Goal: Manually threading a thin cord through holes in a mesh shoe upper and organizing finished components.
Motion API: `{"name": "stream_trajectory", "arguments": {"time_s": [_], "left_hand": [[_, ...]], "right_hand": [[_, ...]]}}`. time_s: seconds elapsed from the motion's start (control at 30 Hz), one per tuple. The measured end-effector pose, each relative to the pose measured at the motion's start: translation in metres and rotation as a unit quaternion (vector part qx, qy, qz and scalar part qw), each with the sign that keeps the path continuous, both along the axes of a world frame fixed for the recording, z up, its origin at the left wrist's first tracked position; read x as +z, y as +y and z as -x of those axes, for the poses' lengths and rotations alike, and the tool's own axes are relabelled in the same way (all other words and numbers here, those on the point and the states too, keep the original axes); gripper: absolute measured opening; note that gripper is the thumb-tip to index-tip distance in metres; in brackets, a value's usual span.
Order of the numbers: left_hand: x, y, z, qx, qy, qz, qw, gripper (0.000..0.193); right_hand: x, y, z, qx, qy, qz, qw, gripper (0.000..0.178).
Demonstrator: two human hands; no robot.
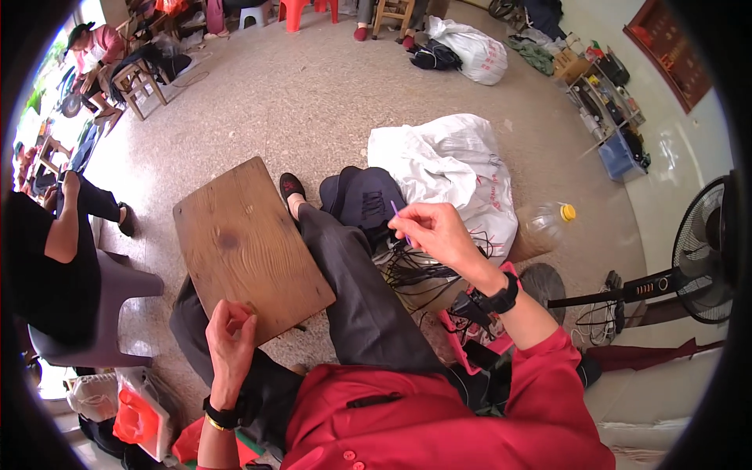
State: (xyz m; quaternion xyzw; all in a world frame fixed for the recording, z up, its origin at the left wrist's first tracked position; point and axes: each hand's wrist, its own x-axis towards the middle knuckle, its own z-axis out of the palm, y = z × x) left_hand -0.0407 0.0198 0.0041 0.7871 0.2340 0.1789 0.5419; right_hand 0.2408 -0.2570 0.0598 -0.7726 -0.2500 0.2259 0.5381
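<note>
A brown wooden board (243, 235) with a dark knot lies across my left thigh. At its near left corner, my left hand (232, 337) is closed with thumb and fingertips together. Whatever those fingers pinch, if anything, is too small to make out. Raised over my right knee, my right hand (439, 231) pinches a thin purple stick (395, 208), which points up past the fingertips. Below this hand hangs a tangle of black cords (419, 270). Dark blue caps (368, 196) lie just beyond it, beside a white woven sack (439, 160).
A pink basket (457, 345) stands by my right leg, near a clear jug with a yellow cap (567, 212) and a black fan (701, 251). At left, a person in black (63, 266) sits on a grey stool (117, 305). Others sit farther back.
</note>
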Motion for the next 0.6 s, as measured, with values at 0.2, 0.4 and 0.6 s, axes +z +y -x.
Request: {"name": "stream_trajectory", "arguments": {"time_s": [0.2,0.4,0.6], "left_hand": [[0.024,-0.029,-0.021,-0.075,-0.023,-0.061,0.995,0.019],[0.046,-0.044,-0.017,-0.128,-0.014,-0.138,0.982,0.018],[0.032,-0.005,0.014,0.02,-0.009,-0.134,0.991,0.013]], "right_hand": [[-0.023,0.0,0.064,0.038,-0.007,0.001,0.999,0.018],[-0.027,0.028,0.087,0.109,0.009,0.003,0.994,0.015],[-0.031,0.006,0.078,0.075,0.074,0.058,0.993,0.013]]}}
